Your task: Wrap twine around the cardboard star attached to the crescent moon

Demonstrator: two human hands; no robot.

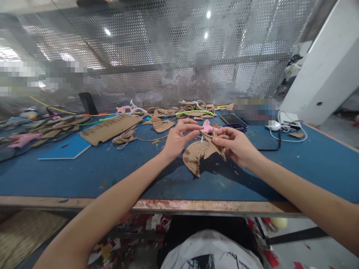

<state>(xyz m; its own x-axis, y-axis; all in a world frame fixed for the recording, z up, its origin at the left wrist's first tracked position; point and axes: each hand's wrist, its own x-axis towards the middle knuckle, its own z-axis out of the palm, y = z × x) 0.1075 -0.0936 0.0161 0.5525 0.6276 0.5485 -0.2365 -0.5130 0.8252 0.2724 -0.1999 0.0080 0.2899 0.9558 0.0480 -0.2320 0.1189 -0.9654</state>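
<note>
White shirt (209,249) by desk (70,179) front edge | right hand (237,144) pinching twine-covered cardboard (206,148), presumably steadying it | left hand (179,137) narrowed at its tip, hold unclear

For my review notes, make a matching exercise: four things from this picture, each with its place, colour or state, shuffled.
Things
1. Cord bundle
2. Ridged cardboard piece
3. Thin board
4. Curved strip

Descriptions
A. Bright green, lying beyond both hands
B. Blue with a pale edge
C. Held by the right hand
D. Loosely coiled, left of the left hand

Pairs: 1-D, 2-C, 3-B, 4-A
</note>
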